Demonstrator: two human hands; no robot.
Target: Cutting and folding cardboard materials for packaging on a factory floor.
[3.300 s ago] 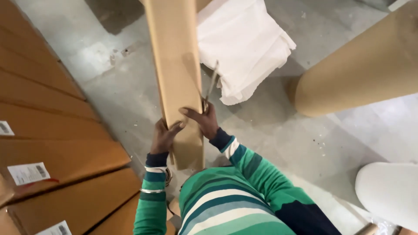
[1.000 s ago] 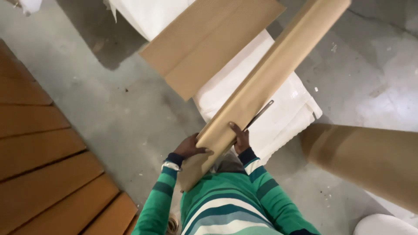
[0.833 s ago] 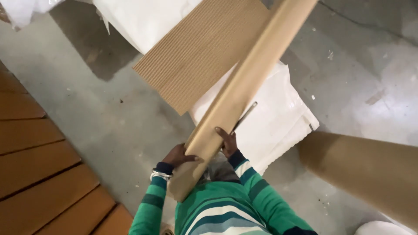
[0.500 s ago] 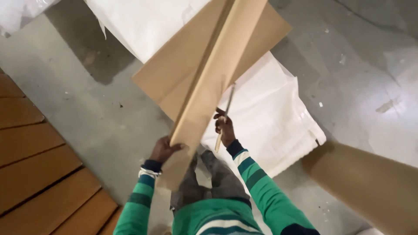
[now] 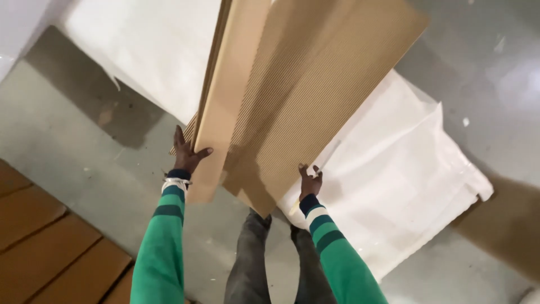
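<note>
Left hand (image 5: pixel 187 155) spreads wide, palm flat against the near edge of the folded cardboard sheet (image 5: pixel 292 95); right hand (image 5: pixel 309 181) grips the lower corner of the opened flap, fingers curled round it. The cardboard is held up off the floor (image 5: pixel 73 169), out in front of the body and over the white sack (image 5: pixel 405 180). It looks light but broad and awkward, stiff along the ribs and ready to bend at the fold, so the edges and corners are the places to hold. Ribbed brown face, smooth tan outer. More flat brown boxes (image 5: pixel 50 247) lie at the left.
</note>
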